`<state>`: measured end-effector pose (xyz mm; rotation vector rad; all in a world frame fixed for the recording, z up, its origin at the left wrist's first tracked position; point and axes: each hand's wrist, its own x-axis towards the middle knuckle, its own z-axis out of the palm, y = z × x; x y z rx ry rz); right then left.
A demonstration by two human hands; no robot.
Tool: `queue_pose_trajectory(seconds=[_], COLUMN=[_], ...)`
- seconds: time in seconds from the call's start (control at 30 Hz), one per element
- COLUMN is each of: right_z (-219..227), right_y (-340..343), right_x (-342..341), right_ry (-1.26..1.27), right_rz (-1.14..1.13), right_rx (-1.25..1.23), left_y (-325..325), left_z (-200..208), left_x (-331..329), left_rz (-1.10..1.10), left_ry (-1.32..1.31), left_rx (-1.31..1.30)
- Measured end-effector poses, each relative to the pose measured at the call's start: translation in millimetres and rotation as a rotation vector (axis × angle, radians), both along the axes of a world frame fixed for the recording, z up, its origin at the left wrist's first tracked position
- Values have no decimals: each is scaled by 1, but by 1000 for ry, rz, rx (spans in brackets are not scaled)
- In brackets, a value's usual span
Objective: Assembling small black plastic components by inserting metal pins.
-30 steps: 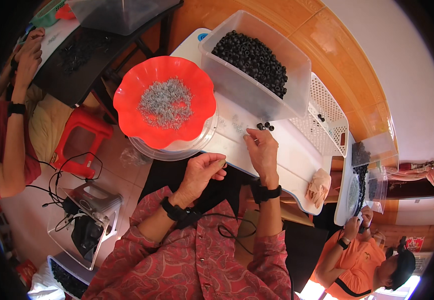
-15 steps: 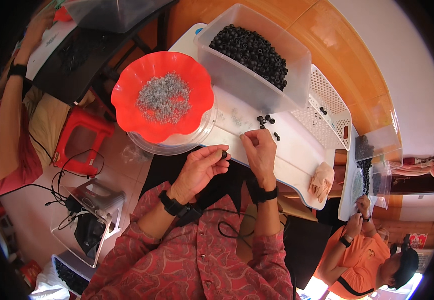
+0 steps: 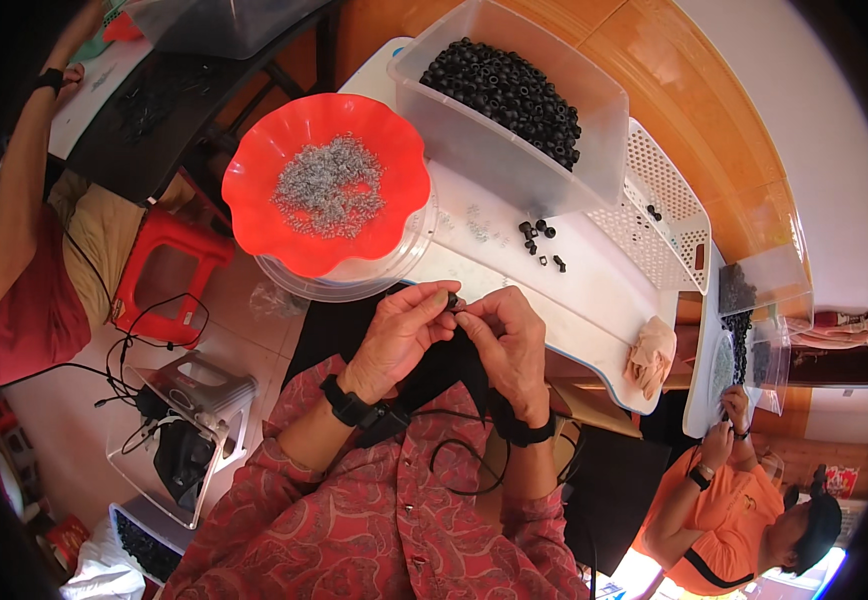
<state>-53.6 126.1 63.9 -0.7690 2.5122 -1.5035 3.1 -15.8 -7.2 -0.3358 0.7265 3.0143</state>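
My left hand (image 3: 399,335) pinches a small black cylindrical part (image 3: 452,300) between thumb and fingers, in front of the table's near edge. Against the part's right side, the fingertips of my right hand (image 3: 510,345) are pressed together. Whatever they grip, if anything, is too small and too hidden to name. Just beyond my left hand, a red scalloped bowl (image 3: 400,165) holds a heap of tiny silvery pieces (image 3: 329,185). Several loose black parts (image 3: 539,235) lie on the white table (image 3: 579,290), beyond my right hand.
A clear plastic bin (image 3: 504,165) full of black parts stands at the back, beside a white perforated basket (image 3: 694,225). A crumpled beige cloth (image 3: 651,355) lies at the table's right end. Co-workers sit left and right. A red stool (image 3: 159,270) stands on the left.
My right hand has come back from over the table toward me, and its fingertips now meet the black part. My left hand keeps its hold on that part, almost in place.
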Motion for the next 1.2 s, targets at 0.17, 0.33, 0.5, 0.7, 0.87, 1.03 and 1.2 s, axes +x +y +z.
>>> queue_pose_trajectory(seconds=[0.17, 0.33, 0.5, 0.7, 0.87, 1.03, 1.2], right_z=[0, -1, -7, -12, -2, 0, -11], right_y=[0, 6, 16, 33, 28, 28, 25], right_x=[0, 0, 0, -6, -5, -8, -3], right_ry=[-7, -14, -102, -661, -691, -661, -551], right_rz=[32, 37, 9, 114, -15, -17, -96], right_rx=[15, 45, -27, -112, -171, -175, -125], left_y=[1, 3, -3, -16, 2, 4, 7], left_z=[2, 3, 13, 9, -4, -7, 2], left_x=[1, 2, 4, 7, 2, -2, -1], left_rz=[0, -41, -116, -416, -286, -267, -258], left_ry=[-7, 0, 6, 82, 9, 19, 12], left_rx=[-50, -323, -487, -386, -49, 16, -96])
